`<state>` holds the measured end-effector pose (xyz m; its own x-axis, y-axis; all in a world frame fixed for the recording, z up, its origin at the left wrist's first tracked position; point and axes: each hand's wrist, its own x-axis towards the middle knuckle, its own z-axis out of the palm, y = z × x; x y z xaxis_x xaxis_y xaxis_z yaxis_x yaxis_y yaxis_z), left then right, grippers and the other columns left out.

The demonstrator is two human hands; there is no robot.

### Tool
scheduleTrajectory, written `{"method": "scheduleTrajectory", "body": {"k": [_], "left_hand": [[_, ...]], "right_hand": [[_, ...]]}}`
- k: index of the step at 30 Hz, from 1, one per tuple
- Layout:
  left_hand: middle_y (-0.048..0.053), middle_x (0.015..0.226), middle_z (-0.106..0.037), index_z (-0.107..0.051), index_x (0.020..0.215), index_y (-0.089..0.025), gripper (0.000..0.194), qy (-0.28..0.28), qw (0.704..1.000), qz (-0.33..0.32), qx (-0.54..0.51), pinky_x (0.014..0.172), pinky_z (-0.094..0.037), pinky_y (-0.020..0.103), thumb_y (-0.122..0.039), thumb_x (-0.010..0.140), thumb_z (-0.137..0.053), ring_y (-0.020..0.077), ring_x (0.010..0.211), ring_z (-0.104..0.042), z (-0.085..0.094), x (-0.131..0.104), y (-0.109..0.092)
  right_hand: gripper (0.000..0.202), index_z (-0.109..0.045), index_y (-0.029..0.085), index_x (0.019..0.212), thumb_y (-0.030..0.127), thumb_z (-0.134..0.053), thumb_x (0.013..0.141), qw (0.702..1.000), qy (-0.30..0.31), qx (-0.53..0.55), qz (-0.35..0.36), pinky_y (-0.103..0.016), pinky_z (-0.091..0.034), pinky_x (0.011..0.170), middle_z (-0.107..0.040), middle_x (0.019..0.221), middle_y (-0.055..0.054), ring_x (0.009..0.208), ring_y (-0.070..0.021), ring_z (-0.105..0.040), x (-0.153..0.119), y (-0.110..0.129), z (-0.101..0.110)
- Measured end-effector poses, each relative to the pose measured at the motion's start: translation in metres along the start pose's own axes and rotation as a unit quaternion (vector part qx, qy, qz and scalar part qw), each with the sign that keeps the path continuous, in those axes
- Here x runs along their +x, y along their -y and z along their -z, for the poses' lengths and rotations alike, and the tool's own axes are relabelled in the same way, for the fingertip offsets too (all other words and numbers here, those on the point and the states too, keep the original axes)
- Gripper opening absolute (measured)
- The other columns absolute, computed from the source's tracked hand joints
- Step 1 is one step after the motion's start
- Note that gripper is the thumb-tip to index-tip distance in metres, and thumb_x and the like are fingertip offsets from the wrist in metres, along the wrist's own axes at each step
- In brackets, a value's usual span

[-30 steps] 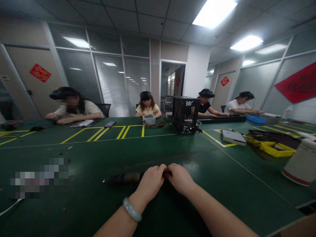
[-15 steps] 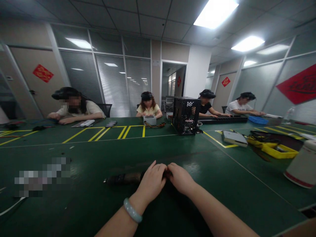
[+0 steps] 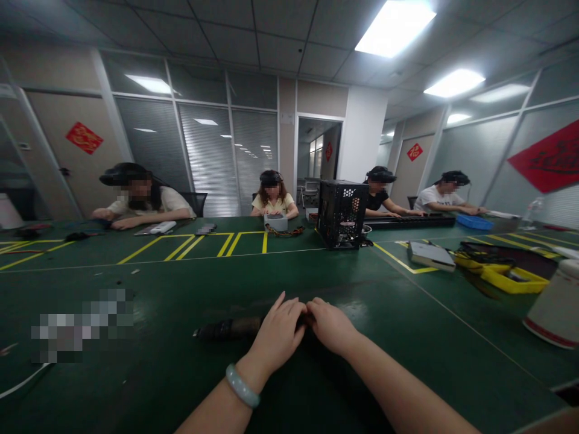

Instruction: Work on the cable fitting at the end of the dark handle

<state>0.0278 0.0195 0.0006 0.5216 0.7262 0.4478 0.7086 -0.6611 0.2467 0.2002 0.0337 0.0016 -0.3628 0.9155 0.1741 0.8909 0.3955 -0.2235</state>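
A dark, long, cylinder-shaped thing with a small shiny tip (image 3: 230, 329) lies across the green table in front of me, its tip pointing left. My left hand (image 3: 279, 328), with a pale green bangle on the wrist, is curled over its right part, hiding much of it. Beside it, my right hand (image 3: 332, 327) is closed, fingers bent inward and meeting the left fingertips. What the right fingers pinch is dark and mostly hidden. I cannot tell the exact kind of the long thing.
A black computer case (image 3: 342, 214) stands ahead on the green table (image 3: 181, 386). To the right are a silver box-shaped device (image 3: 431, 256), a yellow tray (image 3: 515, 279) and a white container (image 3: 555, 307). A blurred-out object with a white cable lies left. Several people sit opposite.
The view has shifted very slightly. Both hands stay at the long dark thing in nearly the same pose.
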Motion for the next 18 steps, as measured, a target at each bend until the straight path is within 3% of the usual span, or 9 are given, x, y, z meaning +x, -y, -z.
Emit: {"method": "scheduleTrajectory", "body": {"k": [4, 9, 13, 18], "left_hand": [[0.001, 0.121, -0.061, -0.052, 0.112, -0.026, 0.029, -0.009, 1.0, 0.0, -0.007, 0.117, -0.02, 0.049, -0.017, 0.085, -0.057, 0.0198, 0.126, -0.048, 0.001, -0.001, 0.004], [-0.001, 0.13, -0.056, -0.052, 0.119, -0.029, 0.031, -0.005, 1.0, 0.012, -0.025, 0.115, -0.023, 0.053, -0.023, 0.088, -0.056, 0.0212, 0.129, -0.044, 0.004, -0.004, 0.007], [-0.001, 0.132, -0.055, -0.051, 0.122, -0.029, 0.033, 0.011, 0.999, 0.007, -0.036, 0.116, -0.021, 0.052, -0.026, 0.089, -0.056, 0.0202, 0.13, -0.044, 0.004, -0.004, 0.008], [0.0, 0.134, -0.054, -0.051, 0.123, -0.03, 0.034, 0.038, 0.998, 0.005, -0.043, 0.117, -0.02, 0.05, -0.029, 0.09, -0.057, 0.0201, 0.132, -0.042, -0.001, -0.004, 0.01]], "right_hand": [[0.014, -0.062, 0.022, 0.096, 0.025, -0.049, 0.092, 1.0, 0.006, 0.011, -0.029, -0.026, -0.036, 0.069, -0.06, 0.101, -0.003, 0.084, -0.0163, -0.06, 0.012, -0.023, -0.003], [0.011, -0.065, 0.021, 0.091, 0.027, -0.056, 0.088, 0.995, 0.009, 0.002, -0.098, -0.025, -0.037, 0.072, -0.062, 0.098, -0.004, 0.086, -0.0165, -0.06, 0.012, -0.085, 0.015], [0.013, -0.065, 0.018, 0.088, 0.025, -0.054, 0.088, 0.986, 0.004, -0.021, -0.165, -0.026, -0.039, 0.071, -0.065, 0.095, -0.007, 0.085, -0.0189, -0.06, -0.02, -0.153, 0.047], [0.017, -0.067, 0.019, 0.083, 0.026, -0.051, 0.085, 0.952, 0.004, -0.03, -0.306, -0.03, -0.042, 0.064, -0.07, 0.084, -0.011, 0.076, -0.0237, -0.064, -0.089, -0.258, 0.076]]}}
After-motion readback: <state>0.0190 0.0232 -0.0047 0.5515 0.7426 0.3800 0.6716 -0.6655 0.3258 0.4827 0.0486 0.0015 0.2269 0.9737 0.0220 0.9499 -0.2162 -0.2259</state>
